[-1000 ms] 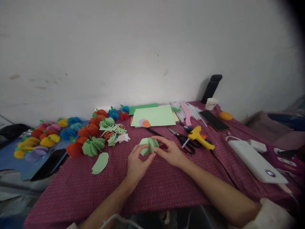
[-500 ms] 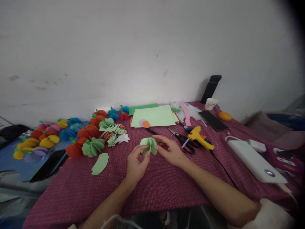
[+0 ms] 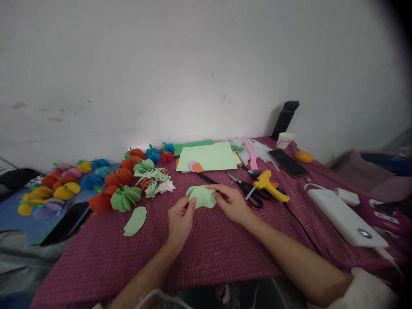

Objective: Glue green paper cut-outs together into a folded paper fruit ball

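Between my two hands is a light green felt-like piece (image 3: 202, 197) with scalloped edges, spread fairly flat above the table. My left hand (image 3: 180, 216) pinches its left end between thumb and fingers. At the opposite end, my right hand (image 3: 230, 204) grips the piece the same way. A loose light green cutout (image 3: 135, 221) lies on the cloth to the left of my left hand. Black-handled scissors (image 3: 247, 189) and a yellow glue gun (image 3: 268, 185) rest just beyond my right hand.
Paper pumpkins in several colours, such as a green one (image 3: 125, 198), crowd the left. Scraps (image 3: 156, 182) lie beside them. Green sheets (image 3: 209, 156) are at the back. A phone (image 3: 288, 162), paper cup (image 3: 285, 140), black bottle (image 3: 285, 120) and white power bank (image 3: 344, 216) occupy the right.
The green piece, earlier bunched with its folds standing up, is now opened out flatter and wider. My left hand has shifted slightly left and my right hand still grips its end.
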Demonstrator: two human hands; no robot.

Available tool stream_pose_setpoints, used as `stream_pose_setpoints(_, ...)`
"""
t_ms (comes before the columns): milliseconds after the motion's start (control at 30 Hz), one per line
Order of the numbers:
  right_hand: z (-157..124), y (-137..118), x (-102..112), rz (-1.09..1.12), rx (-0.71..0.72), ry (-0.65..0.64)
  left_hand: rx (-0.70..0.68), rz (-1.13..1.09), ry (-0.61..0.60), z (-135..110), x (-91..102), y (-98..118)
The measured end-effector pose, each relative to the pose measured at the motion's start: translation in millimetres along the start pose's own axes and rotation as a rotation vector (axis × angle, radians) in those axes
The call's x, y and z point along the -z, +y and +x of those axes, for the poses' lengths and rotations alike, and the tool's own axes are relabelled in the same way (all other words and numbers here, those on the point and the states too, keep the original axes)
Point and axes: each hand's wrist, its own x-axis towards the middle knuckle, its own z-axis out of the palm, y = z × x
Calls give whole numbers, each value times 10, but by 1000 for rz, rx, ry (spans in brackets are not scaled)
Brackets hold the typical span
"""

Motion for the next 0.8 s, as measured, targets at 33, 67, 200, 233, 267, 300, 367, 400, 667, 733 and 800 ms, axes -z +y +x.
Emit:
stream_pose_setpoints(33,0,-2,-2,17,-12,3,-3,-7,-4,3,4,1)
stream_pose_setpoints(67,1,-6,-3,37,-25,5,-9,-14,-9,5,7,4)
stream_pose_setpoints(200,5,-35,-4,106,-56,-9,-37,-21,-24,14,20,27)
stream_pose_setpoints(233,6,-41,-3,113,-61,-15,-41,-19,-24,14,23,33)
stream_pose_setpoints(267,6,-44,-3,114,-66,-20,-43,-14,-22,13,25,38)
stream_pose_setpoints(300,6,-44,-2,110,-71,-22,-41,-8,-21,11,27,42)
stream_pose_setpoints(367,5,-38,-4,100,-77,-21,-19,6,-11,7,24,43)
stream_pose_setpoints(400,4,-33,-6,99,-81,-18,0,6,-7,5,18,39)
stream_pose_setpoints(667,13,1,-31,246,-164,-8,29,-253,69,-3,-84,-44)
stream_pose_setpoints(733,17,18,-33,266,-171,-2,-27,-216,61,-5,-76,-42)
stream_pose_setpoints(800,19,38,-34,281,-175,1,-120,-113,43,-5,-52,-28)
